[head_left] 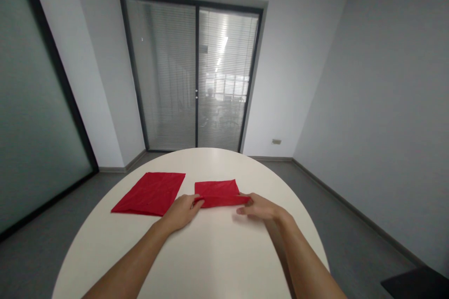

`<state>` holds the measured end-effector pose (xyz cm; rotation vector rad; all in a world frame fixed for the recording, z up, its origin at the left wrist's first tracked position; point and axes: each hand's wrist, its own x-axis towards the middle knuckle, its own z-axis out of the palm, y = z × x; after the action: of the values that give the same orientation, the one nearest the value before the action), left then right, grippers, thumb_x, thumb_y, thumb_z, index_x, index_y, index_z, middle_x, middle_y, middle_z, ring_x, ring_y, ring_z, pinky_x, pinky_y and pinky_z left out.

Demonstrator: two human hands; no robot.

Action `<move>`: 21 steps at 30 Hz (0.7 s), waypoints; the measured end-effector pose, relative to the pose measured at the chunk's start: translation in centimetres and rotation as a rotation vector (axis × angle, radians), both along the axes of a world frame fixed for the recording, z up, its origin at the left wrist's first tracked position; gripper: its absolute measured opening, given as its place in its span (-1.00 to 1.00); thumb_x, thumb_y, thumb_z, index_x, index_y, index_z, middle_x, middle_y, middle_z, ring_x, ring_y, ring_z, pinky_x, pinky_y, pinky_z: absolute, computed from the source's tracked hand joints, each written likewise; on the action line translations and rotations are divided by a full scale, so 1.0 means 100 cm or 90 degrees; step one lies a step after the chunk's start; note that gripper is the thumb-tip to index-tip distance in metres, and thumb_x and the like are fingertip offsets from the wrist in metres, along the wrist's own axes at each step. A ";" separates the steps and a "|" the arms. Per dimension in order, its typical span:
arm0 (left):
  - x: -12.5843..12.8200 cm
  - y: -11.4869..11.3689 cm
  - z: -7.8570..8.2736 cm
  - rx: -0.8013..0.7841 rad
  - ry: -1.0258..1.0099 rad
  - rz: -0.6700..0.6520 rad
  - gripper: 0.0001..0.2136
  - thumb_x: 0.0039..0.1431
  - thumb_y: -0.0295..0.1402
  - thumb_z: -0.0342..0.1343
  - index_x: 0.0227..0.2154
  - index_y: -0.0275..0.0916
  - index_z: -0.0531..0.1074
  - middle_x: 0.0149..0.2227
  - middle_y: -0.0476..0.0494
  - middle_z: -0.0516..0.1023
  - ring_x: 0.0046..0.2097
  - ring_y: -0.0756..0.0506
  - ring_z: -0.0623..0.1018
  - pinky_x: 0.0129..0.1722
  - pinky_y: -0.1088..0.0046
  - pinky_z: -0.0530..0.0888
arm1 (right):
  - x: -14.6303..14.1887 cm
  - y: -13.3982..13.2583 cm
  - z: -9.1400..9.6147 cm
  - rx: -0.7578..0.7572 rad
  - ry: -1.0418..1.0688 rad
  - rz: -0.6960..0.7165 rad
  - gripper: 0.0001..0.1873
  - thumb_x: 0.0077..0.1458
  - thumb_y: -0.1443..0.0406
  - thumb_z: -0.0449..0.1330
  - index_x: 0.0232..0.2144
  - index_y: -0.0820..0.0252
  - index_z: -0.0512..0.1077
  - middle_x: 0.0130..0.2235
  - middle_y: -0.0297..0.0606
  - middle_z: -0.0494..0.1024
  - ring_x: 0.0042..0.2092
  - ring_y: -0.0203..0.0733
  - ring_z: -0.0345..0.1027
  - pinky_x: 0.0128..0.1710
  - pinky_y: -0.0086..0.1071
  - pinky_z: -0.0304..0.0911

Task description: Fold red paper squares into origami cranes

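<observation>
A small red cloth (pixel 216 188) lies on the white round table (pixel 210 252), its near edge turned up into a narrow flap that runs from hand to hand. My left hand (pixel 183 211) pinches the flap's left end between thumb and fingers. At the opposite end, my right hand (pixel 261 206) has the flap's right end in its fingers, and its thumb reaches out lower, over the tabletop. A larger red cloth (pixel 150 192) lies spread and slightly creased to the left, its near right corner partly behind my left hand.
The table's curved edge borders the work area. Beyond it stand a glass door with blinds (pixel 196 74), white walls and a grey floor. A frosted glass panel (pixel 38 93) rises at the left. Something dark and flat (pixel 419 285) shows at the lower right.
</observation>
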<state>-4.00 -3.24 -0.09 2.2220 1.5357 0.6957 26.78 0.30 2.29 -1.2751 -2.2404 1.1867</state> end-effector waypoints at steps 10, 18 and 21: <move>0.007 0.013 -0.020 0.063 -0.028 0.188 -0.68 0.37 -0.18 -0.11 -0.01 -0.25 0.38 -0.55 -0.02 0.47 -0.45 -0.10 0.50 -0.44 0.47 0.22 | -0.013 0.014 -0.023 0.135 0.102 -0.081 -0.64 0.19 0.12 0.07 -0.24 0.26 0.53 -0.21 -0.15 0.64 -0.22 -0.07 0.45 -0.21 -0.31 0.27; 0.016 0.014 -0.027 0.049 -0.040 0.220 -0.39 0.34 -0.25 -0.06 0.35 -0.27 -0.14 -0.36 -0.11 0.56 -0.31 -0.13 0.58 -0.29 0.41 0.40 | -0.019 0.022 -0.035 0.243 0.005 -0.202 -0.67 0.19 0.20 0.08 -0.07 0.24 0.45 -0.32 -0.17 0.61 -0.35 -0.15 0.42 -0.31 -0.34 0.23; 0.022 0.010 -0.022 0.167 0.021 0.219 -0.44 0.30 -0.30 -0.03 0.31 -0.29 0.02 0.02 -0.35 0.48 0.04 -0.23 0.51 -0.01 0.23 0.42 | -0.022 0.023 -0.039 0.248 -0.025 -0.211 -0.54 0.20 0.19 0.08 0.10 0.26 0.33 -0.30 -0.16 0.60 -0.31 -0.13 0.45 -0.29 -0.33 0.24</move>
<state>-1.75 -2.26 -2.30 2.1751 1.9683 1.0173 24.62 2.58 -1.63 -1.4355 -2.0454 0.5777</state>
